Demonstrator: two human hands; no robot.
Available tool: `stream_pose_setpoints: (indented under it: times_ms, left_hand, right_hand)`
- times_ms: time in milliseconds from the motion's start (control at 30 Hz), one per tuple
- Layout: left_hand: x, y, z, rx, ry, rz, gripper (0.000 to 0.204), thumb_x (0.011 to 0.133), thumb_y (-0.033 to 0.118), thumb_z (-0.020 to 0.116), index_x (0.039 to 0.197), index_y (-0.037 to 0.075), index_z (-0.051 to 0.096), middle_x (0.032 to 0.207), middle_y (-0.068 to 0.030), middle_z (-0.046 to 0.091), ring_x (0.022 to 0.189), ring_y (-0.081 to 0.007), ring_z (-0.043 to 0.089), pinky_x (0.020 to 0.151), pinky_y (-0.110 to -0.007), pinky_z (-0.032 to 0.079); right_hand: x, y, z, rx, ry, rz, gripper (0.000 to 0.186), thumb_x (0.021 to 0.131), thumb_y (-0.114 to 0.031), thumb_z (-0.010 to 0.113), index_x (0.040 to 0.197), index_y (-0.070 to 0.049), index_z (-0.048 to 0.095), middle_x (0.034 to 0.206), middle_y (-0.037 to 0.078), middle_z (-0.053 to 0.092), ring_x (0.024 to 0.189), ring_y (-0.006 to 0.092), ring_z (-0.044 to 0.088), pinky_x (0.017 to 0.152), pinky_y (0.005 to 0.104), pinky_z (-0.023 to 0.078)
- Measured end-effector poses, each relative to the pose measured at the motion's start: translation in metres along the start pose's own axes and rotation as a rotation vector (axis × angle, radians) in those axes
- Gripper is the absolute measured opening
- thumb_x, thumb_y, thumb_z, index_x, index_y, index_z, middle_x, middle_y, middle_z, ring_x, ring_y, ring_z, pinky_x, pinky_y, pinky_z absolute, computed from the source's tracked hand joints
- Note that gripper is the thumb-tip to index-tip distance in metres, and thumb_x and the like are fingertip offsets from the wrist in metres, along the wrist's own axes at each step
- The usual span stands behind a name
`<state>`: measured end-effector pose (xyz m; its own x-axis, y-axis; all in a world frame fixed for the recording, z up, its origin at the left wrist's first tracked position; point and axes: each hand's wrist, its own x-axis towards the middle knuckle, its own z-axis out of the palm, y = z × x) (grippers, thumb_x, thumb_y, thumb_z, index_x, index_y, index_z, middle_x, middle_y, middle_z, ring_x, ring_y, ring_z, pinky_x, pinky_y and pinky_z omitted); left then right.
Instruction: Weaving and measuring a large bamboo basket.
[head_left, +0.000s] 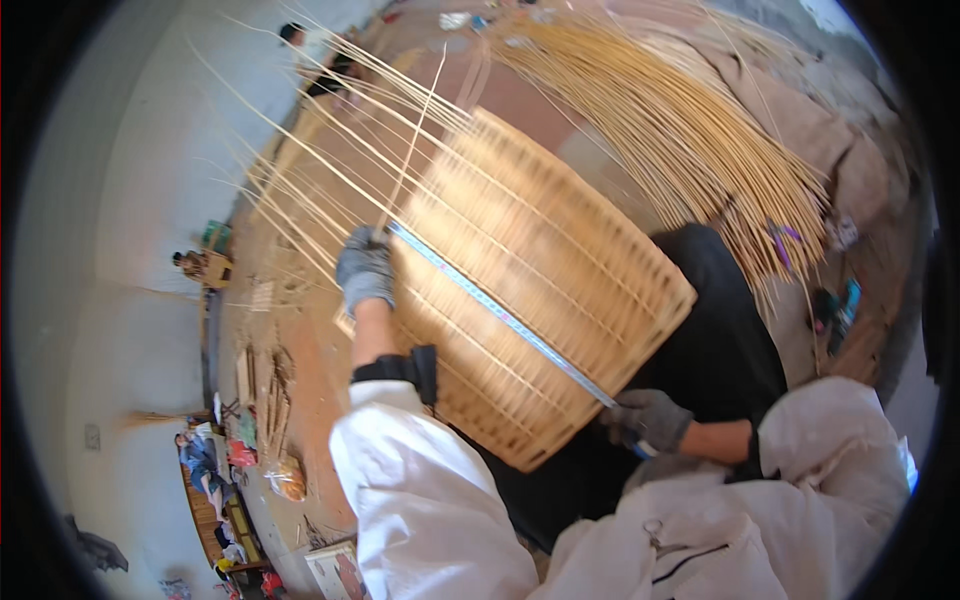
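Loose rods [452, 117] are seen jutting from the upper-left side of the woven basket [560, 240]; left hand [366, 268], gloved, is curled closed at the far end of the tape measure [505, 317]; whether any rod is pinched too cannot be told; basket is propped tilted between the hands, over black cloth [735, 320], tape stretched across its face; probably light, stiff but springy, rods easily snapped; best gripped by the thick woven edge; right hand [650, 420], gloved, is wrapped around the tape's near end.
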<state>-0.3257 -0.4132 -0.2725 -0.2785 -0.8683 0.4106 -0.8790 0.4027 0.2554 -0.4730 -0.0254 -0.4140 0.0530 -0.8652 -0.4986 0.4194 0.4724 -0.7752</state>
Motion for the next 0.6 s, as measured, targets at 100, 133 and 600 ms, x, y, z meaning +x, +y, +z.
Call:
stream_pose_setpoints:
  times_ms: [100,133,600]
  left_hand:
    - [0.011,0.021,-0.007,-0.309,-0.006,-0.07,0.026,0.074,0.014,0.066,0.099,0.014,0.063,0.094,-0.0109,0.064,0.089,-0.0253,0.061,0.08,-0.032,0.046]
    - [0.014,0.029,-0.007,-0.291,-0.047,0.024,0.026,0.075,0.017,0.065,0.101,0.014,0.063,0.097,-0.0111,0.063,0.093,-0.0253,0.06,0.082,-0.032,0.045]
    - [0.016,0.053,0.0,0.125,-0.261,0.116,0.033,0.085,0.034,0.053,0.116,0.022,0.056,0.113,-0.0103,0.058,0.107,-0.0288,0.054,0.09,-0.036,0.041]
  right_hand:
    - [-0.002,-0.015,-0.019,0.082,0.035,-0.004,0.021,0.087,-0.02,0.054,0.091,0.0,0.061,0.069,0.009,0.062,0.056,0.0138,0.057,0.052,0.0251,0.045]
    - [-0.003,-0.019,-0.024,0.111,0.046,0.001,0.021,0.087,-0.021,0.055,0.091,-0.001,0.061,0.068,0.008,0.062,0.055,0.0139,0.056,0.051,0.0253,0.045]
    - [-0.006,-0.005,-0.031,0.191,-0.036,0.027,0.023,0.09,-0.018,0.049,0.105,-0.002,0.056,0.071,0.008,0.061,0.06,0.0132,0.056,0.053,0.0255,0.045]
